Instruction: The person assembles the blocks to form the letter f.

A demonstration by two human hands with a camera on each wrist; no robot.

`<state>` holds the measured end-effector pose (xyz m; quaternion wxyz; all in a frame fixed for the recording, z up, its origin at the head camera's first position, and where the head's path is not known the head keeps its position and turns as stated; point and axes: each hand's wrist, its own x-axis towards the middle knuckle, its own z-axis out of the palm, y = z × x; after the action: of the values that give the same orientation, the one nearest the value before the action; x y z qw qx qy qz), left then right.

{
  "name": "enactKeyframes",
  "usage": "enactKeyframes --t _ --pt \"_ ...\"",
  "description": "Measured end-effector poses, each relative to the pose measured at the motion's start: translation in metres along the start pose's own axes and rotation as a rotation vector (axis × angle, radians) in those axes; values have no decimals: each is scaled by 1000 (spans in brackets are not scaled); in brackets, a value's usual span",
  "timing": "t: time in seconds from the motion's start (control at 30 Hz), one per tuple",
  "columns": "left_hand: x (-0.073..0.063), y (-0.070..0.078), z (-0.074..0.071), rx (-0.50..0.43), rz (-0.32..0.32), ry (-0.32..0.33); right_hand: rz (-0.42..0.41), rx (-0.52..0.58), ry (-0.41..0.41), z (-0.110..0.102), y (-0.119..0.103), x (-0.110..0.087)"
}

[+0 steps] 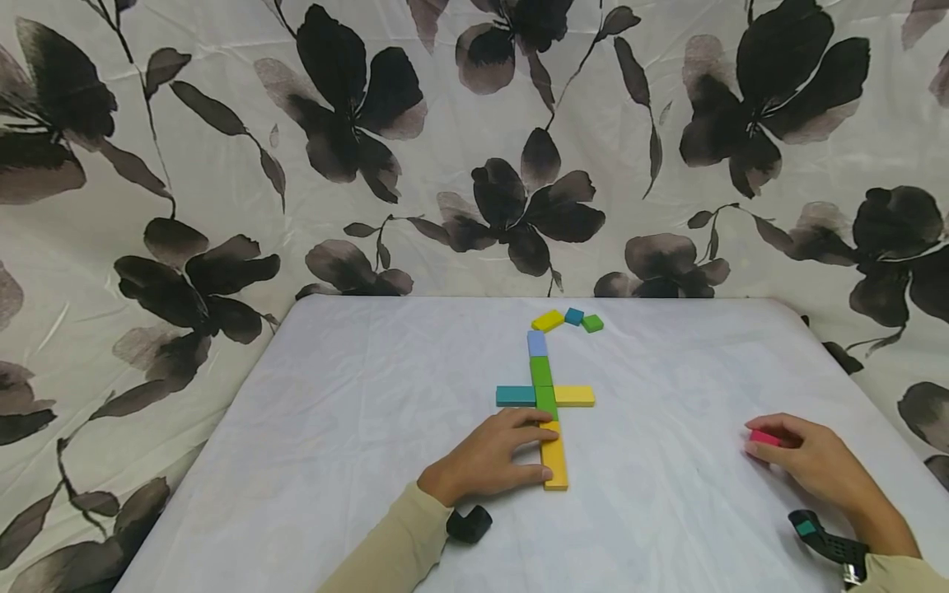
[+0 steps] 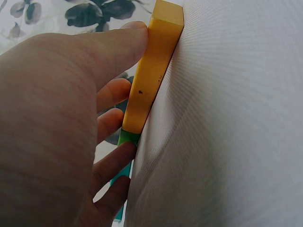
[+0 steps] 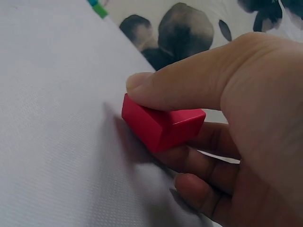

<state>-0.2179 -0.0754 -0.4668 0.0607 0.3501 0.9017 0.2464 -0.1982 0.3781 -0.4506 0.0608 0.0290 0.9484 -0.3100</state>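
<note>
My left hand rests along the left side of a long orange-yellow block, its thumb near the block's close end and fingertips near the far end. Beyond that block, a green block and another green block continue the line, topped by a light blue block. A teal block and a yellow block stick out to either side like a cross. Off to the right, my right hand pinches a red block between thumb and fingers, low over the white cloth.
Above the light blue block, a yellow block, a small blue block and a small green block curve to the right. White cloth covers the table. Flower-printed fabric hangs behind it.
</note>
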Motion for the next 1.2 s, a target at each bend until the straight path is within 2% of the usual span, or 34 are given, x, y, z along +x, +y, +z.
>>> enactKeyframes --t 0.37,0.7,0.97,1.2 --pt "1 1 0 2 -13 -7 -26 41 105 12 -5 -1" --pt "1 0 1 6 -3 -3 -37 111 157 24 -16 3" --pt "1 1 1 -6 7 3 -46 173 158 28 -23 9" --pt "-1 1 0 8 13 14 -36 242 94 34 -34 17"
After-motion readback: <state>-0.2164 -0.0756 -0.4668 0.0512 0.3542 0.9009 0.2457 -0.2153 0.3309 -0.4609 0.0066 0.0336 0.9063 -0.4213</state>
